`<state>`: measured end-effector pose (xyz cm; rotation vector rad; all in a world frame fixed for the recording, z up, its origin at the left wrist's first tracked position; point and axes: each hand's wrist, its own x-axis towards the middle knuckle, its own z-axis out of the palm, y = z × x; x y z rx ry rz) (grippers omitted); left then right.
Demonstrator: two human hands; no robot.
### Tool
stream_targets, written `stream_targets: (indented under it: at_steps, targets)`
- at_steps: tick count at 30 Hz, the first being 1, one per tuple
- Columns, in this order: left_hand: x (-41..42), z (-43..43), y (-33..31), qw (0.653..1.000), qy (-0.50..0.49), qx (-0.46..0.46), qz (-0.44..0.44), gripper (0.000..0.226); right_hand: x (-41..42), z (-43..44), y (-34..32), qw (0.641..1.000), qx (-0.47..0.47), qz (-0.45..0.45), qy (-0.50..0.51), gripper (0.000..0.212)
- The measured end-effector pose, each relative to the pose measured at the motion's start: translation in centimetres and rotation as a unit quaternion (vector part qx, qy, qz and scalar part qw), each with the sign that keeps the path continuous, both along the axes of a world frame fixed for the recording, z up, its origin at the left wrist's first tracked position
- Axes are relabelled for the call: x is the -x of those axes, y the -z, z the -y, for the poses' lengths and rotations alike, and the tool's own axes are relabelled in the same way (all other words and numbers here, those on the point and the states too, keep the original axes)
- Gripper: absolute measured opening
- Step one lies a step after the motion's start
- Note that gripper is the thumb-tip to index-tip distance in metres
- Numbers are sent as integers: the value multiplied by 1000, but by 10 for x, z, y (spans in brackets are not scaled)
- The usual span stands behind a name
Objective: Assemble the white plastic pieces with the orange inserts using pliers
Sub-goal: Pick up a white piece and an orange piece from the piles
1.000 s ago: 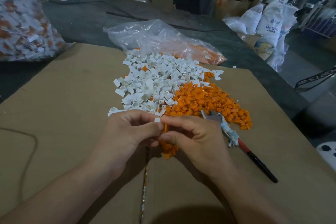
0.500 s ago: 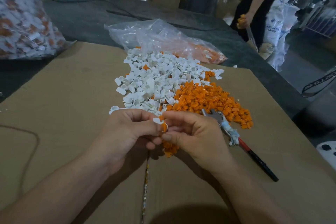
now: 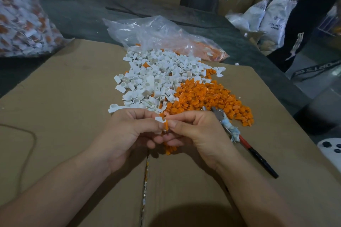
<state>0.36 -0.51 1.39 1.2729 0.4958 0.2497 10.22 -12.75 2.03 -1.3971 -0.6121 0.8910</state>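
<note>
My left hand (image 3: 129,132) pinches a small white plastic piece (image 3: 159,120) between thumb and fingers. Against it my right hand (image 3: 195,132) pinches an orange insert (image 3: 166,125); the two parts touch between my fingertips. Just beyond my hands lie a heap of white pieces (image 3: 158,77) and, to its right, a heap of orange inserts (image 3: 206,97). The pliers (image 3: 238,138), with a cloth-wrapped joint and red and black handles, lie on the cardboard right of my right hand, untouched.
The work surface is a flat cardboard sheet (image 3: 64,107) with a seam running toward me. A clear plastic bag (image 3: 156,35) holding orange parts lies behind the heaps. A large bag of assembled parts (image 3: 20,20) stands far left. A person (image 3: 311,16) stands far right by white sacks.
My hands stay together at the near edge of the heaps, working the insert against the white piece. The person in the background has walked from the middle to the far right.
</note>
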Motion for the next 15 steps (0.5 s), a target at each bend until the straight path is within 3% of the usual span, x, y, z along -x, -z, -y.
stream_targets:
  at_steps: [3,15]
  targets:
    - [0,-1,1,1000,-8,-5,-12,29,1,-1,0,1000,9,-1,3,9]
    - [0,-1,0,1000,-7,-22,-2,29,3,0,2,999,18,42,6,8]
